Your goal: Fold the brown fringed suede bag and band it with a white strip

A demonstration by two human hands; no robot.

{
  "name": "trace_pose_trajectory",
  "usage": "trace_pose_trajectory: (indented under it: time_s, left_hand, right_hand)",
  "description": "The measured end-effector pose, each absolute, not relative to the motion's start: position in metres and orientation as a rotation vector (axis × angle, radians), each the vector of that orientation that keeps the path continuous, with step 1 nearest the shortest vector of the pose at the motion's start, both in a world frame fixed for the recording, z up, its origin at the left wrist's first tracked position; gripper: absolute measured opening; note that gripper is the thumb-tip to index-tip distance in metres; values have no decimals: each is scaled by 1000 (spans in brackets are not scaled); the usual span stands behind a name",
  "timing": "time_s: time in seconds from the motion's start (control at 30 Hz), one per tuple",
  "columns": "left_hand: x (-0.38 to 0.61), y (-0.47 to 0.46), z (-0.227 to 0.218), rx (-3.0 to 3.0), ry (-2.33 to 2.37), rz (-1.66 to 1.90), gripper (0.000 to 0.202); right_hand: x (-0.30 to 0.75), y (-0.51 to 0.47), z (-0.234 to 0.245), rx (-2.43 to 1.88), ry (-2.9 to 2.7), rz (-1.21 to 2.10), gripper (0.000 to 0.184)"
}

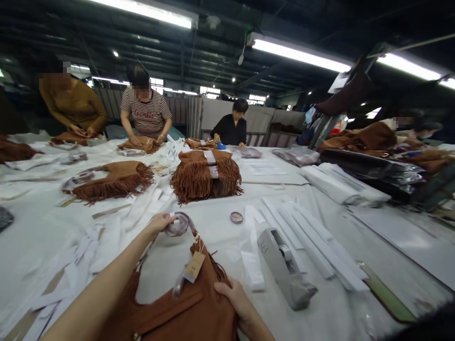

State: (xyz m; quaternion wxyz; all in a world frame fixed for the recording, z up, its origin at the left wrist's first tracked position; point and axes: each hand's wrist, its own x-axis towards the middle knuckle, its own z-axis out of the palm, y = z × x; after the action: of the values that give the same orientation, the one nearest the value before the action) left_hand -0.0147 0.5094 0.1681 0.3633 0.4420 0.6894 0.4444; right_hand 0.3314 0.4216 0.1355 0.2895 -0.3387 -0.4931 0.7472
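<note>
- The brown fringed bag (pixel 170 315) lies at the near edge of the desk (pixel 213 237), left of the middle; the bottom of the view cuts it off, so whether it rests flat or is partly lifted cannot be told.
- Its strap (pixel 180 225), wrapped in clear film and curled into a loop, reaches from the bag toward the far edge.
- A tan tag (pixel 195 266) hangs by a cord over the bag's upper part.
- Left hand (pixel 160 222): arm stretched out, pinching the curled strap between thumb and fingers.
- Right hand (pixel 234 296): thumb on top of the bag's right side, near the fringe, the other fingers out of sight; it seems to grip that side.
- The step in hand appears to be positioning the wrapped strap while the bag is steadied.
- From here, a careful move would call for keeping the loop coiled, the bag firm, and the tag's cord free of the strap.
- Toward the right edge stand a small tape ring (pixel 236 217), a grey tape dispenser (pixel 284 270) and long white strips (pixel 313 241), apart from the bag.
- Toward the left edge, paper scraps (pixel 67 279) lie scattered.
- Nearer the far edge sit a fringed bundle (pixel 206 175) and another fringed bag (pixel 119 177); beyond, a co-worker in a striped shirt (pixel 147 113) bends over similar brown goods (pixel 144 143).
</note>
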Motion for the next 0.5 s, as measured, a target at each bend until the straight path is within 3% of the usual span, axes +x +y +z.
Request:
trace_pose_trajectory:
  time_s: [0.1,0.23,0.33,0.4,0.5]
  left_hand:
    - [-29,541,164,1227,1826,1195,56]
    - [-43,575,155,1380,1912,1215,47]
    - [-51,590,144,1463,1945,1177,40]
    - [-55,595,137,1499,1959,1153,38]
    - [-59,597,132,1528,1984,1121,35]
  right_hand:
    - [326,451,143,-1118,-1547,1650,50]
    - [350,476,127,-1292,-1987,646,42]
    - [386,487,96,-1209,-2276,104,37]
    - [405,490,81,-1155,-2345,-73,37]
    - [413,484,80,-1122,-2296,-86,39]
